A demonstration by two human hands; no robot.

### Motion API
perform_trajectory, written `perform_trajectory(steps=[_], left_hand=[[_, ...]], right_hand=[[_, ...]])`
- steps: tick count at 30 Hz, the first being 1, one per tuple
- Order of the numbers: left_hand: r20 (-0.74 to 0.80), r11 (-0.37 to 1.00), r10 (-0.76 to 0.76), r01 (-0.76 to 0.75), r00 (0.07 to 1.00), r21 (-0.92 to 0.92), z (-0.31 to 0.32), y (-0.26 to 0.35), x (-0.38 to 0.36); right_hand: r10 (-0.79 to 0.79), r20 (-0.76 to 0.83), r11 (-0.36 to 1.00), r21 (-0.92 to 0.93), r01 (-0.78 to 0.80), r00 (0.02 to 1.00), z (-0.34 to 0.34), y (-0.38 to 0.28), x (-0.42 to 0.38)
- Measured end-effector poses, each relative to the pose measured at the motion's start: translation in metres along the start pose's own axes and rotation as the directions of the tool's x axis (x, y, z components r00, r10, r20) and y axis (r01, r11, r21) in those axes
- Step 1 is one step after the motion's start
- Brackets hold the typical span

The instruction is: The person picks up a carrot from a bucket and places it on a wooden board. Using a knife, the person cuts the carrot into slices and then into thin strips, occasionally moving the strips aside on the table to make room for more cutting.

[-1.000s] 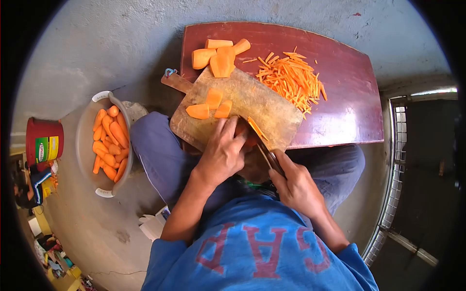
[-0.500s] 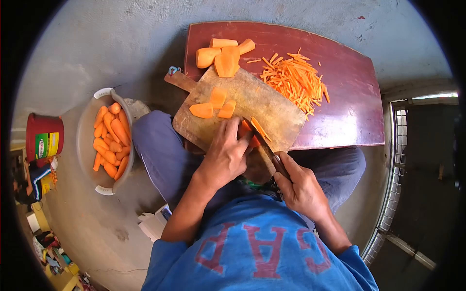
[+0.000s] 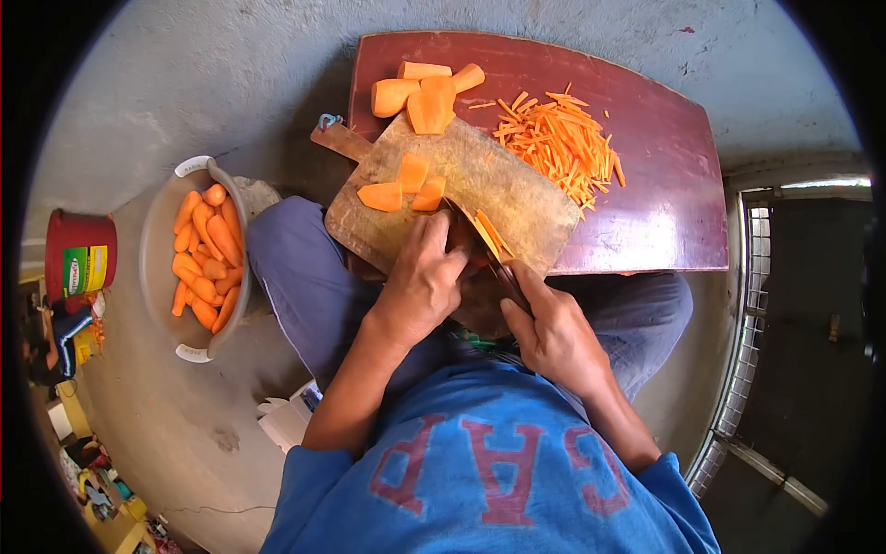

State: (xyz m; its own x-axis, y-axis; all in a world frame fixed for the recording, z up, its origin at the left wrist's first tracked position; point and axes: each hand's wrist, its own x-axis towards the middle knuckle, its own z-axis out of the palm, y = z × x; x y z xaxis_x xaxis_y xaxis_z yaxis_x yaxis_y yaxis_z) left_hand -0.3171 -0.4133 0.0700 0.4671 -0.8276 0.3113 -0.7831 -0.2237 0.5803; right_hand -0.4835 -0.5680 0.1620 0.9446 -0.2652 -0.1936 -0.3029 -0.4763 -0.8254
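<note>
A wooden cutting board [image 3: 526, 198] lies tilted across the near edge of a dark red table [image 3: 669, 198]. On its near part, my left hand [image 3: 423, 282] has its fingers curled down on a carrot piece mostly hidden beneath them. My right hand [image 3: 561, 337] grips a knife [image 3: 508, 280], its blade close against the left fingertips. Thin carrot slices [image 3: 493, 237] cling along the blade's right side. Just beyond my left fingers are a few flat-cut carrot chunks [image 3: 380, 196]. Larger peeled carrot pieces [image 3: 430, 106] sit at the board's far corner.
Carrot strips [image 3: 563, 148] are heaped on the table right of the board. To the left, a grey basin [image 3: 159, 254] holds several whole carrots [image 3: 221, 242]. Beyond it stands a red bucket [image 3: 81, 240], with another person [image 3: 66, 337] partly visible. An opened white box [image 3: 288, 420] lies on the floor.
The knife has shifted slightly left and its blade has turned, with more slices now showing beside it. My right hand has moved slightly up and left. The view has shifted a little.
</note>
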Motion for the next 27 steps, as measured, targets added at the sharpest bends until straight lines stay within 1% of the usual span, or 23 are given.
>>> perform_trajectory(steps=[1, 3, 4, 6, 7, 10, 13, 16, 17, 20, 21, 24, 27], left_hand=[[-0.015, 1.0, 0.011, -0.011, 1.0, 0.01, 0.001, -0.001, 0.0], [-0.045, 0.999, 0.035, -0.034, 0.998, 0.024, 0.001, -0.001, 0.001], [-0.061, 0.999, 0.048, -0.048, 0.997, -0.003, 0.0, -0.001, 0.003], [-0.099, 0.996, 0.055, -0.061, 0.994, -0.057, -0.001, 0.002, 0.002], [-0.092, 0.998, 0.046, -0.051, 0.995, -0.046, -0.001, 0.001, 0.0], [-0.075, 0.999, 0.044, -0.046, 0.996, -0.025, 0.001, 0.0, -0.002], [-0.075, 0.998, 0.06, -0.062, 0.995, -0.024, -0.002, -0.001, 0.001], [-0.068, 0.998, 0.032, -0.035, 0.997, -0.044, -0.001, 0.001, -0.002], [-0.052, 0.999, 0.017, -0.02, 0.999, -0.047, -0.002, 0.0, -0.002], [-0.023, 0.998, 0.013, -0.014, 1.0, -0.06, -0.003, 0.001, -0.001], [-0.016, 0.998, 0.021, -0.022, 1.0, -0.064, -0.004, 0.0, 0.0], [0.03, 1.0, 0.007, -0.007, 1.0, 0.005, -0.002, -0.003, -0.005], [-0.111, 0.992, 0.03, -0.043, 0.993, -0.119, 0.004, -0.002, -0.006]], right_hand=[[-0.006, 0.002, 0.999, -0.05, 0.006, 1.0, 0.001, 0.003, 0.001], [0.035, 0.037, 0.999, -0.008, -0.035, 0.999, -0.01, -0.005, -0.009], [0.055, 0.062, 0.998, 0.008, -0.056, 0.997, -0.013, -0.007, -0.014], [0.036, 0.014, 0.998, 0.043, -0.037, 0.999, -0.01, -0.003, -0.025], [0.031, -0.01, 0.998, 0.063, -0.03, 0.999, -0.008, -0.002, -0.028], [0.056, 0.021, 0.998, 0.01, -0.056, 0.998, -0.009, -0.005, -0.012], [0.082, 0.053, 0.996, 0.027, -0.083, 0.995, -0.014, -0.008, -0.015], [0.021, 0.006, 1.0, 0.021, -0.021, 1.0, -0.005, 0.0, -0.019], [0.066, 0.019, 0.998, -0.024, -0.065, 0.998, -0.003, 0.0, -0.017], [-0.002, -0.019, 0.998, -0.06, 0.001, 1.0, -0.002, -0.007, 0.004], [0.031, 0.015, 0.999, -0.046, -0.03, 0.999, -0.006, -0.003, 0.007], [0.075, 0.063, 0.997, -0.012, -0.074, 0.995, -0.017, -0.009, 0.0], [0.082, 0.034, 0.996, 0.018, -0.082, 0.996, -0.011, -0.008, -0.014]])
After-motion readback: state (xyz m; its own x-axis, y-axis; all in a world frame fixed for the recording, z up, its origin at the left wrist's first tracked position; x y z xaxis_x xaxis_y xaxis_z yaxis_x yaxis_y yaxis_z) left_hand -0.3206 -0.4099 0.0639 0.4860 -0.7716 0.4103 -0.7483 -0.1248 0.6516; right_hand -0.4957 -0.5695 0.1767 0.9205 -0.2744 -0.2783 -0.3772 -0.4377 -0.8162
